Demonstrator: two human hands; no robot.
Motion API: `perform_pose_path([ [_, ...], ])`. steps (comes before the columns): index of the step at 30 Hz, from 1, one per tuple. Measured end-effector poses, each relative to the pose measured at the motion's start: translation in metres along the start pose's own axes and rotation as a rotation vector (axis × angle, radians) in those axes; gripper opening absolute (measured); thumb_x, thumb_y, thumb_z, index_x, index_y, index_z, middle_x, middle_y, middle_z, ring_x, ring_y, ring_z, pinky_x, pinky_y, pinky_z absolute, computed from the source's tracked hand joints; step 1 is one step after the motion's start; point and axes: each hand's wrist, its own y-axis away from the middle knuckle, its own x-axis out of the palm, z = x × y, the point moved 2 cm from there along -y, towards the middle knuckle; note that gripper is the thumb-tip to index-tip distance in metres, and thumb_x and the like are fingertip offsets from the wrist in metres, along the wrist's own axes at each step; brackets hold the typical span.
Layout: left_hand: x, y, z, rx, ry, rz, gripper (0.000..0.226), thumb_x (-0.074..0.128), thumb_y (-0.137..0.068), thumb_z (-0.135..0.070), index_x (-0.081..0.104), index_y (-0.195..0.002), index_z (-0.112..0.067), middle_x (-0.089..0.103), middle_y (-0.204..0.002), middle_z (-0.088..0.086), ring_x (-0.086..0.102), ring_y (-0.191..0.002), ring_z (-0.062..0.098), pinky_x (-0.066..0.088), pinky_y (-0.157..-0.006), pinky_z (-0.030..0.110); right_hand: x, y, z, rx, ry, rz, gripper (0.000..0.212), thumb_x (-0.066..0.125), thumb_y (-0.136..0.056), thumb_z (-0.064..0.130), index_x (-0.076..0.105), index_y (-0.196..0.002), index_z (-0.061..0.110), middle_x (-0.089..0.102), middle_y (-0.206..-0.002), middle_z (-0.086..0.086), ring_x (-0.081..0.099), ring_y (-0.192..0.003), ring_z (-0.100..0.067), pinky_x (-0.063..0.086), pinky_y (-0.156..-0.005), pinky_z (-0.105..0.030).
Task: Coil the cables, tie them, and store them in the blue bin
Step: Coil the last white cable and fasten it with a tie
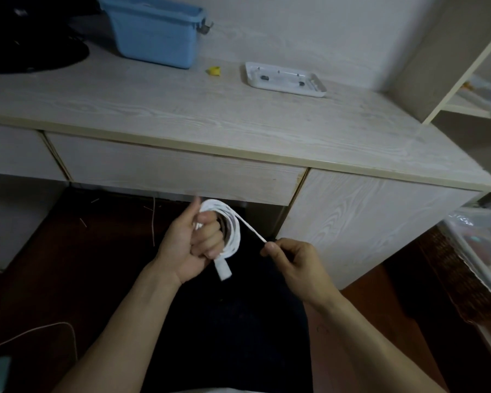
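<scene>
A white coiled cable (229,228) is gripped by the left hand (192,245) below the pale wooden desk (182,114); its end is pinched by the right hand (292,262). The blue bin (156,32) is set by the wall.

Desk (182,114): blue bin (153,32), white tray (318,90)

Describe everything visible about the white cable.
The cable is white and flat, like plastic, wound into several loops round the left hand's fingers below the desk edge. A blocky white plug hangs from the coil's bottom. One loose end runs taut down to the right hand, which pinches it. No tie shows.
</scene>
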Motion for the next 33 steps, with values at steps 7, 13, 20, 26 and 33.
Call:
perform_pose_path([
  [7, -0.03, -0.016, -0.011, 0.368, 0.286, -0.358, 0.045, 0.031, -0.105, -0.046, 0.033, -0.069, -0.02, 0.032, -0.057, -0.004, 0.03, -0.049, 0.013, 0.038, -0.07, 0.027, 0.008, 0.006, -0.002, -0.069, 0.268, 0.335, 0.023, 0.051, -0.103, 0.029, 0.07, -0.109, 0.016, 0.057, -0.072, 0.018, 0.058, -0.065, 0.003, 0.039, -0.057, -0.012],
  [13, -0.021, -0.025, 0.012, 0.381, -0.263, -0.369, 0.042, 0.041, -0.104, -0.033, 0.042, -0.066, -0.015, 0.039, -0.049, -0.002, 0.035, -0.044, 0.012, 0.029, -0.056, 0.03, 0.02, 0.014, 0.016, -0.192, 0.227, 0.479, 0.019, 0.055, -0.101, 0.024, 0.068, -0.114, 0.02, 0.062, -0.091, 0.02, 0.061, -0.081, 0.005, 0.042, -0.069, -0.008],
  [20, -0.003, -0.003, 0.037, -0.037, -1.23, -0.048, 0.061, 0.023, -0.097, -0.066, 0.055, -0.084, -0.016, 0.058, -0.068, 0.004, 0.057, -0.065, 0.017, 0.045, -0.068, 0.033, -0.004, 0.01, 0.022, -0.347, 0.246, 0.091, 0.018, 0.062, -0.097, 0.03, 0.076, -0.102, 0.02, 0.069, -0.086, 0.017, 0.066, -0.075, 0.001, 0.047, -0.068, -0.01],
  [26, 0.015, 0.016, 0.05, -0.408, -1.155, 0.331, 0.055, 0.038, -0.094, -0.065, 0.05, -0.08, -0.014, 0.034, -0.051, -0.002, 0.03, -0.044, 0.012, 0.036, -0.051, 0.026, -0.042, 0.001, 0.009, -0.111, 0.011, -0.307, 0.016, 0.065, -0.088, 0.036, 0.072, -0.082, 0.023, 0.062, -0.053, 0.0, 0.059, -0.046, -0.009, 0.048, -0.048, -0.022],
  [33, 0.022, 0.008, 0.03, -0.216, -0.314, 0.229, 0.05, 0.041, -0.094, -0.054, 0.042, -0.056, -0.021, 0.022, -0.037, -0.007, 0.021, -0.029, 0.007, 0.034, -0.038, 0.022, -0.049, -0.004, -0.005, -0.035, -0.234, -0.33, 0.038, 0.06, -0.091, 0.033, 0.068, -0.07, 0.003, 0.051, -0.048, 0.0, 0.041, -0.042, -0.006, 0.035, -0.044, -0.017],
])
